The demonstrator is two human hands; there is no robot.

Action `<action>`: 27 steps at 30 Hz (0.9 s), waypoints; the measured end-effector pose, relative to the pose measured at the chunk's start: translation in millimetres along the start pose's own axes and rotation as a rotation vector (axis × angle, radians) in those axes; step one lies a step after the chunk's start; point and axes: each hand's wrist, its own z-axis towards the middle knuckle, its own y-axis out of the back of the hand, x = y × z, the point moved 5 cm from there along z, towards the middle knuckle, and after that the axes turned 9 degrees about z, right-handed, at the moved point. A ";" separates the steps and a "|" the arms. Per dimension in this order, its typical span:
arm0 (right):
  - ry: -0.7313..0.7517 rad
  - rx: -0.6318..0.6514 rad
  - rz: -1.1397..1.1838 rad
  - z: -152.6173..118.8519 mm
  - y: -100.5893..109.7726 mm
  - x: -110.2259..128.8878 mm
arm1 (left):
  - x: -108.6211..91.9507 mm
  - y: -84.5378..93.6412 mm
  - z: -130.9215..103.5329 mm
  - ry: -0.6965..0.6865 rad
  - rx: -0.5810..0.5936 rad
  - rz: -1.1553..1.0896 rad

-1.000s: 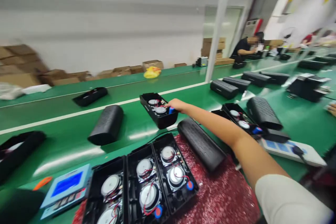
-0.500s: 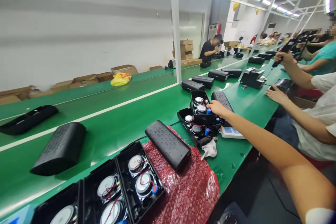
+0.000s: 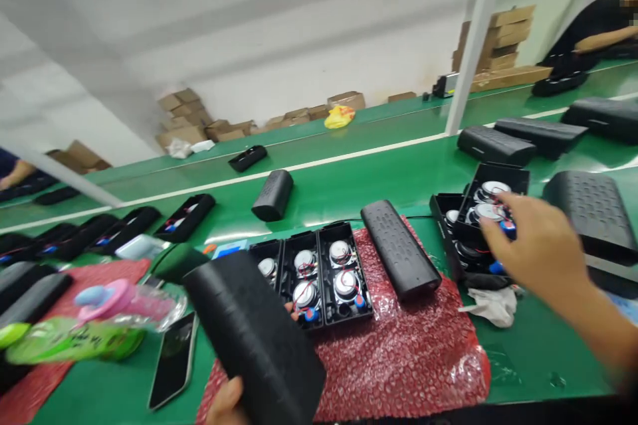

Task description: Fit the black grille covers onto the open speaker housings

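Observation:
My left hand (image 3: 226,402) grips a black speaker casing (image 3: 259,339), held tilted at the lower centre; a thumb and a fingertip show at its sides. At the right, my right hand (image 3: 541,239) has its thumb and fingers apart around the upper of two stacked open speaker housings (image 3: 521,179) with white-backed drivers and a blue part. Whether the fingers grip it is hard to tell. Between my hands, a closed black casing (image 3: 401,252) lies on red bubble wrap (image 3: 393,358). Open housings (image 3: 345,272) stand side by side, partly behind the held casing.
A phone (image 3: 173,360), a pink bottle (image 3: 134,304) and a green packet (image 3: 74,340) lie at the left. More casings (image 3: 273,194) stand on the green belt (image 3: 319,192). A white upright post (image 3: 473,46) rises behind. Black-clothed people (image 3: 593,33) sit across.
The view has swung left. My left hand has come into view with a black casing in it. My right hand remains at the stacked housings, its fingers now spread wider.

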 end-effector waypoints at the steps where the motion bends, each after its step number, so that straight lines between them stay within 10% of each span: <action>1: 0.174 0.067 0.211 -20.7 -13.4 29.3 | 6.9 -2.9 2.9 0.021 -0.024 -0.022; 5: 0.224 0.985 0.813 -108.3 -90.2 123.8 | 20.6 -43.2 12.5 0.038 -0.066 -0.030; 7: 0.149 1.215 0.974 -130.1 -112.0 151.7 | 17.5 -68.3 14.7 0.005 -0.008 -0.012; 10: 0.002 1.287 1.240 -131.4 -131.3 164.2 | 7.9 -81.7 14.2 -0.018 0.098 -0.003; 16: -0.309 1.506 1.934 -119.5 -139.6 147.2 | -6.3 -53.7 12.0 0.127 0.387 -0.127; 20: -0.356 1.540 1.975 -111.7 -137.9 141.2 | -12.5 -47.2 15.0 0.092 0.515 -0.183; 27: -0.256 1.444 1.892 -84.4 -120.8 137.2 | -33.7 -12.4 16.2 0.041 0.407 0.011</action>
